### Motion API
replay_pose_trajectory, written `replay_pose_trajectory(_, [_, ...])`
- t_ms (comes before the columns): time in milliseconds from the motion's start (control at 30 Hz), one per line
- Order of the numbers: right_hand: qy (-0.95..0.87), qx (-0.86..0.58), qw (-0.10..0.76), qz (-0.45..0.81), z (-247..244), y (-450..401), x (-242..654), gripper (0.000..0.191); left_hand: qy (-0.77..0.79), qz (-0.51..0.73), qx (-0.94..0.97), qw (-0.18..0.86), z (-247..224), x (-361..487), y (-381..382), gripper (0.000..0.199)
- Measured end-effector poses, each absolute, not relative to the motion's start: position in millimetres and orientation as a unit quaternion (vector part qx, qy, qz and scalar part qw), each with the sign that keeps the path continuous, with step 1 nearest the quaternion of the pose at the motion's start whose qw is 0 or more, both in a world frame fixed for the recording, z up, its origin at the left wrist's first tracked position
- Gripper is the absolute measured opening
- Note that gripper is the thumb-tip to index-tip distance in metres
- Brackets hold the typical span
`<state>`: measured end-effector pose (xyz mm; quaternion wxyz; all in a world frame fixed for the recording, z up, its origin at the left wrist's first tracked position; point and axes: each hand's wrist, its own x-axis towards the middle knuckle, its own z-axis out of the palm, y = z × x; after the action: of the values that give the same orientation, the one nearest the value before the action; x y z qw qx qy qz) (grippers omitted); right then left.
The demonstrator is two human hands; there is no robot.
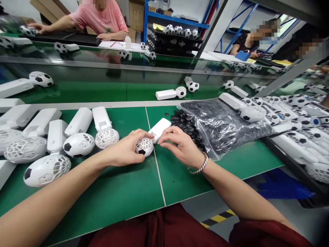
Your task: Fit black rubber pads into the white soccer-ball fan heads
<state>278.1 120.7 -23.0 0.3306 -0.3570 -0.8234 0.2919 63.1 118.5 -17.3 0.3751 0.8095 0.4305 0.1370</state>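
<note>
My left hand (131, 147) is closed around the ball end of a white plastic device with a soccer-ball head (144, 146). The ball has an open lattice and black patches, and its white handle (160, 129) points away to the right on the green table. My right hand (177, 142) is beside the joint of ball and handle, thumb and fingers pinched together. Whatever the pinch holds, if anything, is too small to make out. Just beyond my right hand lies a heap of small black flat pieces (189, 125).
A clear bag of black pieces (226, 127) lies to the right, beside a black tray (285, 154) piled with similar devices. Several more white devices (78, 121) line the table's left. A green conveyor (102, 91) runs behind. Across it a person in pink (102, 20) works.
</note>
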Motion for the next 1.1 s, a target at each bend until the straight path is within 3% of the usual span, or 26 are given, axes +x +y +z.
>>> replay_pose_trajectory(67, [-0.787, -0.375, 0.347, 0.346, -28.2, 120.3, 276.5, 0.007, 0.443, 0.133, 0.807, 0.367, -17.8, 64.0, 117.4, 0.057])
replay_pose_trajectory(233, [-0.632, -0.379, 0.28, 0.615, -43.6, 122.6, 270.4, 0.018, 0.441, 0.136, 0.812, 0.356, -17.9, 65.9, 114.2, 0.056])
replay_pose_trajectory(567, [-0.7, -0.364, 0.304, 0.533, -50.1, 130.3, 264.2, 0.014, 0.488, 0.206, 0.786, 0.319, -23.4, 78.4, 109.7, 0.033])
replay_pose_trajectory(833, [-0.728, -0.34, 0.277, 0.527, -48.5, 138.2, 267.3, 0.011, 0.493, 0.234, 0.781, 0.303, -27.6, 83.0, 107.9, 0.027])
replay_pose_trajectory(1100, [-0.712, -0.388, 0.315, 0.493, -56.3, 137.0, 260.4, 0.029, 0.493, 0.271, 0.784, 0.264, -33.2, 87.3, 104.7, 0.021])
